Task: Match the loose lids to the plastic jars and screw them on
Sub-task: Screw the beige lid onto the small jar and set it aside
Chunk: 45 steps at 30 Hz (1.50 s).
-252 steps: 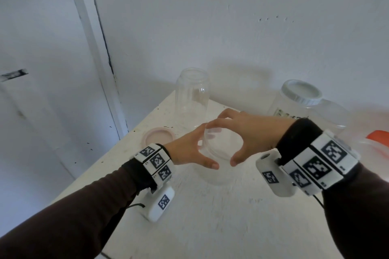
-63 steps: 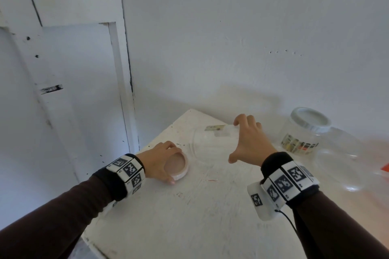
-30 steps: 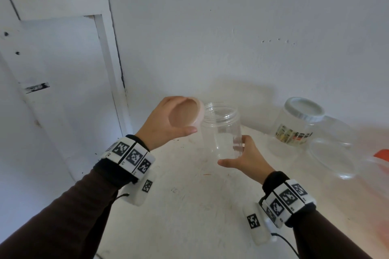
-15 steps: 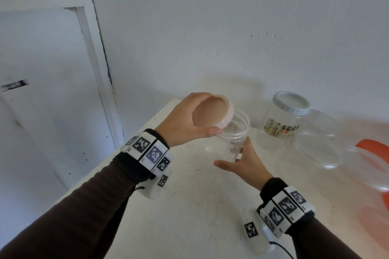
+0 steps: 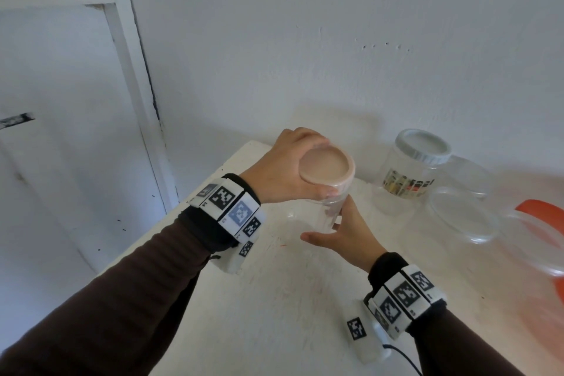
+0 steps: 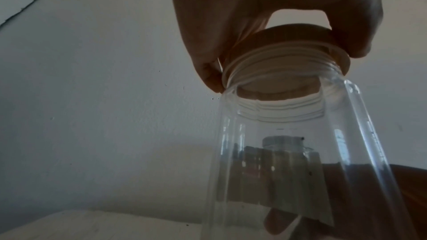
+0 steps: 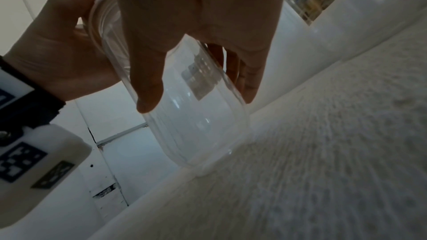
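Observation:
A clear plastic jar (image 5: 331, 210) (image 6: 300, 161) (image 7: 194, 116) is held above the white table (image 5: 274, 299), tilted. My right hand (image 5: 338, 232) (image 7: 196, 46) grips its body, thumb on the near side and fingers behind. My left hand (image 5: 290, 168) (image 6: 265, 30) holds a pale pink lid (image 5: 325, 169) (image 6: 286, 56) by its rim. The lid sits on the jar's threaded mouth, slightly askew in the left wrist view.
A labelled jar with a white lid (image 5: 412, 171) stands at the back right by the wall. Beside it sit a clear open container (image 5: 464, 214) and a container with an orange lid (image 5: 543, 210). A white door (image 5: 61, 131) is at left.
My left hand has brought the pink lid from beside the jar's mouth down onto it. My right hand keeps its hold on the jar.

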### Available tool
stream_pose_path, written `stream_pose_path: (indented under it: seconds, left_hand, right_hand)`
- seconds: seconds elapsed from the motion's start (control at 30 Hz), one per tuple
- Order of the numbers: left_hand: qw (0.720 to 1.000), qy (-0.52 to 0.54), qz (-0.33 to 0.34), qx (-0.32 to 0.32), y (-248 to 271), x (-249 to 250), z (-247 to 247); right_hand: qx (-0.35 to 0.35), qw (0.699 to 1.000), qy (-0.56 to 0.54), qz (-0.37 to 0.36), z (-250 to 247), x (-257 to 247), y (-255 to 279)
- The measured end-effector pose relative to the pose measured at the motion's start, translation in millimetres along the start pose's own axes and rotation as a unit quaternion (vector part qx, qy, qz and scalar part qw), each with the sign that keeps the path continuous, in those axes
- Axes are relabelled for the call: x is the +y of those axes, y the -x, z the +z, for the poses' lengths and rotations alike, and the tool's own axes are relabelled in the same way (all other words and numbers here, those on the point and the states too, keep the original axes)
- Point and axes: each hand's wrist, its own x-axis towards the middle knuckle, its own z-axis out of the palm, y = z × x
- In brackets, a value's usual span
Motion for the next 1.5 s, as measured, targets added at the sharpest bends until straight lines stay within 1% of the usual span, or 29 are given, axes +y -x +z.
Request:
stream_pose_path:
  seconds: [0.07,0.17,0.2,0.27,0.33,0.37,0.43,0.5,0.57,0.6,0.67,0.73,0.83,0.9,1.0,1.07,1.17,1.5]
  left_hand:
    - [1.000,-0.015,0.007,-0.012,-1.3,0.4,1.9]
    - [1.000,-0.015,0.006,-0.014,-1.1,-0.6,2.2]
    - [1.000,-0.012,0.006,-0.014,-0.6,-0.7,1.8]
    - [1.000,0.001,-0.003,-0.017,1.1,-0.3,0.6]
    - [0.998,0.045,-0.025,-0.022,5.0,-1.1,0.4]
    - [0.996,0.080,-0.034,-0.022,8.0,-2.4,0.9]
    - [0.988,0.144,-0.045,-0.018,14.4,-7.9,4.3]
    - [0.982,0.179,-0.054,-0.015,20.0,-14.2,10.7]
    - [0.977,0.201,-0.066,-0.011,23.8,-21.0,19.8]
    - [0.975,0.210,-0.076,-0.010,25.2,-24.1,24.8]
    - [0.970,0.225,-0.096,-0.008,27.3,-28.7,32.8]
    - [0.966,0.233,-0.115,-0.003,28.9,-31.7,37.4]
    - [0.962,0.240,-0.131,0.008,30.0,-32.3,40.1]
    - [0.961,0.239,-0.137,0.008,29.8,-31.2,42.6]
    - [0.960,0.241,-0.141,0.010,30.2,-32.0,46.0]
    - [0.959,0.243,-0.143,0.011,30.2,-32.9,46.4]
    - [0.960,0.238,-0.146,0.010,31.3,-32.6,44.5]
    - [0.966,0.215,-0.145,0.004,30.7,-31.8,37.2]
  right_hand:
    - [-0.003,1.000,0.006,-0.001,-0.1,-0.2,0.0]
    - [-0.014,1.000,0.022,0.001,-0.9,-0.4,-0.6]
    - [-0.028,0.999,0.029,0.002,-2.7,-1.0,-1.0]
    - [-0.077,0.996,0.039,0.007,-9.9,-4.5,-0.8]
    - [-0.121,0.992,0.037,0.016,-22.6,-11.1,-0.6]
    - [-0.129,0.991,0.030,0.016,-30.7,-15.7,-0.5]
    - [-0.116,0.993,0.013,-0.005,-46.9,-29.6,-0.1]
    - [-0.093,0.995,0.007,-0.031,-60.4,-47.6,0.1]
    - [-0.086,0.994,0.026,-0.057,-68.0,-68.8,0.4]
    - [-0.091,0.992,0.053,-0.068,-69.6,-79.6,0.2]
    - [-0.114,0.979,0.145,-0.088,-69.4,-99.3,-1.9]
    - [-0.141,0.955,0.245,-0.093,-65.8,-113.9,-6.5]
    - [-0.165,0.914,0.360,-0.092,-61.0,-128.5,-14.4]
    - [-0.180,0.886,0.416,-0.094,-59.2,-138.0,-18.5]
    - [-0.219,0.849,0.472,-0.086,-54.8,-150.2,-25.0]
    - [-0.234,0.832,0.497,-0.079,-52.1,-155.6,-29.6]
    - [-0.249,0.825,0.501,-0.081,-51.4,-158.7,-35.1]
    - [-0.276,0.820,0.493,-0.093,-54.9,-160.9,-39.1]
